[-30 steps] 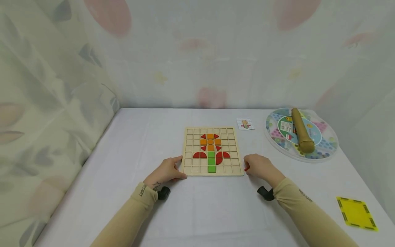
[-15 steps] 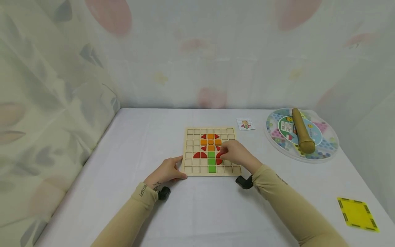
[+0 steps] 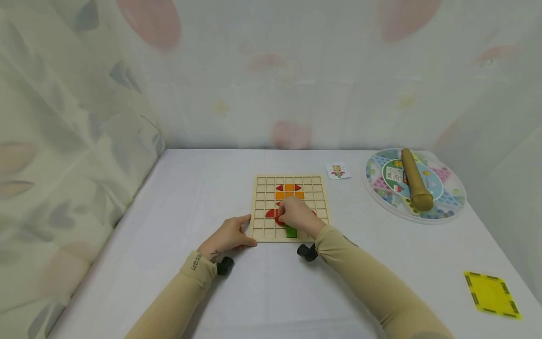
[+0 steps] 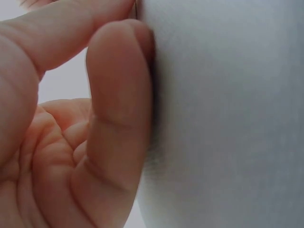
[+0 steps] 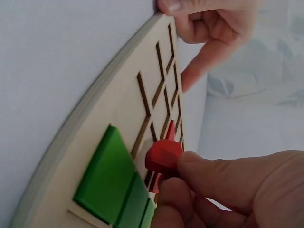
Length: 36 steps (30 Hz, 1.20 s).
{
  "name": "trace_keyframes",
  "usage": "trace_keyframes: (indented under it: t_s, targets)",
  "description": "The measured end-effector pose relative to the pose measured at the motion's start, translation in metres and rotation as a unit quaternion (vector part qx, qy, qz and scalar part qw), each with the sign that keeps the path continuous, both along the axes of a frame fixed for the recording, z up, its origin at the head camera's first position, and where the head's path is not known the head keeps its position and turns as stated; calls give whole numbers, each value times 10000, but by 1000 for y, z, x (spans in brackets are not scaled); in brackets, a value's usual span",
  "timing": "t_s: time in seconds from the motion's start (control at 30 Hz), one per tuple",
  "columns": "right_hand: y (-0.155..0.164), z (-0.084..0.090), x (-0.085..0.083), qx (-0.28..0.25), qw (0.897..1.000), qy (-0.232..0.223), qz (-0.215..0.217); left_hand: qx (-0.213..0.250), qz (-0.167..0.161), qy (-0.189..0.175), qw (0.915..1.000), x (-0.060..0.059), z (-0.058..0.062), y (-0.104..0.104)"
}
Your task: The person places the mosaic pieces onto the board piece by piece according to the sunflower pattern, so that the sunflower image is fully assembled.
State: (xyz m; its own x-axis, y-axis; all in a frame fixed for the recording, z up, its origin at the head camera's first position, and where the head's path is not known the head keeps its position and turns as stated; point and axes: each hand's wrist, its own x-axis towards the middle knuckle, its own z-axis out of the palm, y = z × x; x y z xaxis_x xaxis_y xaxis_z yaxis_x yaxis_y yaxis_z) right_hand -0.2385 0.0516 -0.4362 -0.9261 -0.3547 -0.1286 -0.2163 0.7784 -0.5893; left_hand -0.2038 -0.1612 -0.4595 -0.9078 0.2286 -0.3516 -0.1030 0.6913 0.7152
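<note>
A wooden grid board (image 3: 264, 188) lies on the white table and carries a flower pattern of orange squares (image 3: 289, 194), red pieces and a green stem (image 3: 291, 231). My right hand (image 3: 282, 217) is over the board's middle. It pinches a red piece (image 5: 163, 156) just left of the green blocks (image 5: 107, 180). My left hand (image 3: 230, 234) rests on the table at the board's near left corner, its fingertips touching the edge (image 5: 164, 9). In the left wrist view only loosely bent fingers (image 4: 118, 95) against the tablecloth show.
A small pattern card (image 3: 337, 170) lies behind the board to the right. A round clear container (image 3: 449, 200) with a wooden cylinder (image 3: 416, 181) on its lid stands at the far right. A yellow square (image 3: 491, 294) lies near the right front edge. Curtains enclose the table.
My right hand moved from the table beside the board's right edge leftward onto the board, carrying the red piece to the left of the green stem. The left hand stayed put.
</note>
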Motion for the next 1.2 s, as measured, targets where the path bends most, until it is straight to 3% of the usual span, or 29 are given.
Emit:
trace_keyframes:
  t_s: [0.63,1.2]
  targets:
    - [-3,-6,-2,856,9959,284,-84,-33,104,-18,9999,0,-1,1]
    - [-7,-6,1,1021,9934,507,-125,-136,13,69,9999,-2,-3,1]
